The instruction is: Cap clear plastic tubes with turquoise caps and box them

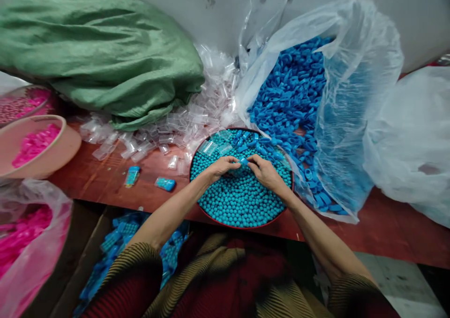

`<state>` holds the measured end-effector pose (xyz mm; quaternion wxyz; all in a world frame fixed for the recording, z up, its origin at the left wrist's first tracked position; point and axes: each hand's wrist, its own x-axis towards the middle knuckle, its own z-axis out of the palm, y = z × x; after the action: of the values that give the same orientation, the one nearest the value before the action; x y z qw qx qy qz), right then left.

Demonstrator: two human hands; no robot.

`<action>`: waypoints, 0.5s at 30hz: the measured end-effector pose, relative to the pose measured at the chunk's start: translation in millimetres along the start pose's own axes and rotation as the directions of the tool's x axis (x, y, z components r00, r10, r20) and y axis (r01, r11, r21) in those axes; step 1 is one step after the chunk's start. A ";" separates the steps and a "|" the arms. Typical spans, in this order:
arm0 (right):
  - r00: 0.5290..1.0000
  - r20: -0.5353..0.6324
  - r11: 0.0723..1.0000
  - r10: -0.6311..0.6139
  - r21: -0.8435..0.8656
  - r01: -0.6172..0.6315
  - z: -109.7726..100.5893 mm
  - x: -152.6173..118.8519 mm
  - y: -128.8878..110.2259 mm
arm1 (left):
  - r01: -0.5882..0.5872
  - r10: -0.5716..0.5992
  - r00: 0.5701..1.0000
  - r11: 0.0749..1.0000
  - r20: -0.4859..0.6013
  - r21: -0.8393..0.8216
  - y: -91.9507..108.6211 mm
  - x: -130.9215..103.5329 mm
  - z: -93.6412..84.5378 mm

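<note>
A round tray (pixel 242 225) full of small turquoise beads stands before me, with several blue caps and clear containers lying on the beads at its back. Over the beads, my left hand (pixel 225 166) and my right hand (pixel 264 171) meet fingertip to fingertip at a small blue piece (pixel 243 162). Both hands have their fingers pinched on it, and its lower part is hard to make out. Left of the tray, two filled containers with blue caps (pixel 165 184) (pixel 132 175) lie on the red table (pixel 101 186).
Clear containers (pixel 183 125) are heaped behind the tray, beside a green sack (pixel 105 50). A plastic bag (pixel 351 97) of blue caps (pixel 291 88) lies open at the right. Pink pieces fill a bowl (pixel 66 144) at the left. Bead-filled containers (pixel 119 238) sit below the table edge.
</note>
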<state>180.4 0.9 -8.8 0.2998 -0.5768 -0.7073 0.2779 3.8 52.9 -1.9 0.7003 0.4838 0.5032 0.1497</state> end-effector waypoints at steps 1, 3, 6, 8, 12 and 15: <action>1.000 0.011 0.998 0.008 0.058 -0.009 0.6 -0.4 -1.4 | -0.012 0.012 1.000 0.999 0.001 -0.033 -0.1 -2.5 0.5; 0.999 0.015 0.989 0.042 0.141 -0.044 1.4 -1.0 -3.9 | -0.071 0.070 0.997 0.994 -0.019 -0.078 -1.5 -6.5 2.5; 0.996 -0.043 0.973 0.084 0.220 -0.073 4.7 -0.1 -6.2 | -0.215 0.209 0.975 0.973 -0.076 -0.087 -5.3 -10.4 7.6; 0.991 -0.072 0.956 0.114 0.280 -0.090 8.7 1.2 -7.3 | -0.266 0.258 0.962 0.959 -0.084 -0.094 -8.3 -12.4 11.1; 0.983 -0.067 0.921 0.169 0.367 -0.133 12.9 2.1 -10.9 | -0.277 0.267 0.960 0.948 -0.085 -0.155 -14.0 -17.9 14.1; 0.995 -0.026 0.945 0.101 0.316 -0.088 7.8 2.2 -14.6 | -0.302 0.287 0.952 0.936 -0.103 -0.183 -16.5 -23.0 14.4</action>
<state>164.8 0.1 -3.0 0.3891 -0.5605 -0.6191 0.3889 1.1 21.2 -2.3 0.6949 0.4764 0.4335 0.3197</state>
